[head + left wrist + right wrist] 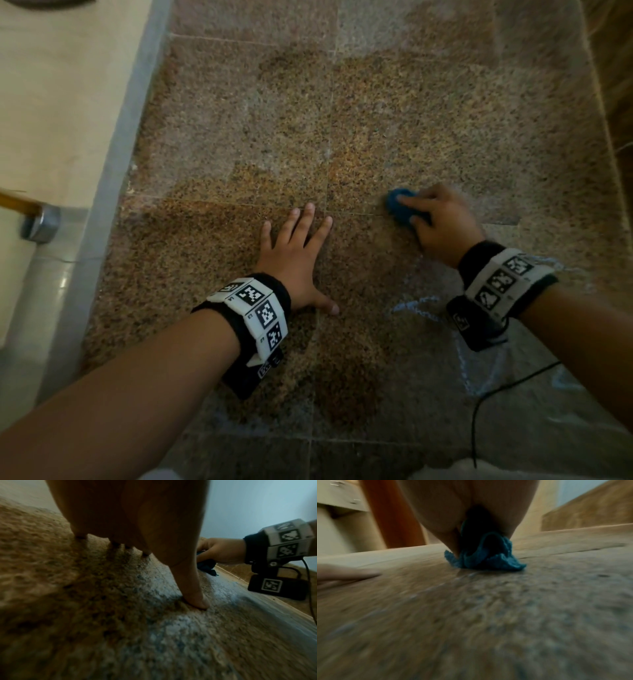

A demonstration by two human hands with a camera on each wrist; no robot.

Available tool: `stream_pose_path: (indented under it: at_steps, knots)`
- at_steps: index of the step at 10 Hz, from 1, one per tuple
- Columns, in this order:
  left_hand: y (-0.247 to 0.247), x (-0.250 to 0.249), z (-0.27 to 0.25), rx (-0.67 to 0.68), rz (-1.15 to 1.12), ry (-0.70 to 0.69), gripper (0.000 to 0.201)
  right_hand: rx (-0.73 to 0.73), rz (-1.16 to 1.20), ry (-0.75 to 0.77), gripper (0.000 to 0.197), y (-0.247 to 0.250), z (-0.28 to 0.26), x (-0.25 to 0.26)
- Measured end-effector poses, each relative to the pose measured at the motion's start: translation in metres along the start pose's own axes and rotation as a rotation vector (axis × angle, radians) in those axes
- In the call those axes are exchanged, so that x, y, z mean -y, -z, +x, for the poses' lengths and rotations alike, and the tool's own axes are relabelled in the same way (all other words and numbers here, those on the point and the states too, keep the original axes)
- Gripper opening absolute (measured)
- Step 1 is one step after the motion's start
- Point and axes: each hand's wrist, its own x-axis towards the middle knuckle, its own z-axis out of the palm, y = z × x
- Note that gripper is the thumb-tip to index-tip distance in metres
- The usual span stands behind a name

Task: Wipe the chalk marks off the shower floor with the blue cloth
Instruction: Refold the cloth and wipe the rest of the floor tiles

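My right hand (442, 219) grips the bunched blue cloth (399, 204) and presses it on the speckled granite shower floor (411, 120), right of centre. In the right wrist view the blue cloth (488, 557) pokes out under my curled fingers onto the stone. My left hand (296, 253) lies flat on the floor with fingers spread, left of the cloth; its thumb (193, 592) presses the stone in the left wrist view. Pale blue chalk marks (421, 306) run under and behind my right wrist, with more chalk lines (479, 377) nearer me.
A grey raised curb (113, 192) borders the floor on the left, with cream tiles beyond and a metal fitting (41, 224) on a wooden handle. A stone wall edge (613, 102) rises on the right. A black cable (496, 390) trails from my right wristband.
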Motion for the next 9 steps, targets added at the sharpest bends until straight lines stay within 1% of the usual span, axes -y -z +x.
stream_pose_path:
  at_steps: [1,2,3,4,5,6,7,8,9]
  knots:
    - [0.001,-0.001,0.001,0.007,0.0,0.002,0.142,-0.05,-0.054,-0.161,0.039,0.002,-0.002,-0.009]
    - [0.002,-0.003,0.001,0.013,0.004,0.019,0.143,-0.057,0.029,0.143,0.038,-0.018,-0.036,0.017]
    - [0.003,-0.004,-0.001,0.02,0.018,0.028,0.143,0.166,0.04,0.343,0.039,-0.023,-0.054,0.028]
    - [0.005,-0.002,-0.003,0.024,0.011,0.011,0.141,-0.033,0.023,0.104,0.035,-0.006,-0.023,-0.002]
    - [0.007,-0.001,-0.004,0.035,0.006,-0.001,0.14,-0.108,-0.024,-0.158,0.038,0.006,-0.012,-0.025]
    - [0.007,-0.002,-0.004,0.03,0.011,0.004,0.14,-0.071,-0.016,0.006,0.031,-0.013,-0.04,0.006]
    - [0.006,-0.001,-0.006,0.035,0.018,-0.002,0.14,0.135,0.007,0.363,0.035,-0.032,-0.069,0.026]
    - [0.007,0.002,-0.01,0.065,0.02,-0.018,0.139,0.105,-0.045,0.267,0.038,-0.017,-0.045,0.007]
    - [0.006,-0.005,-0.019,0.072,0.014,-0.028,0.139,-0.074,-0.051,-0.128,0.04,0.005,-0.017,-0.021]
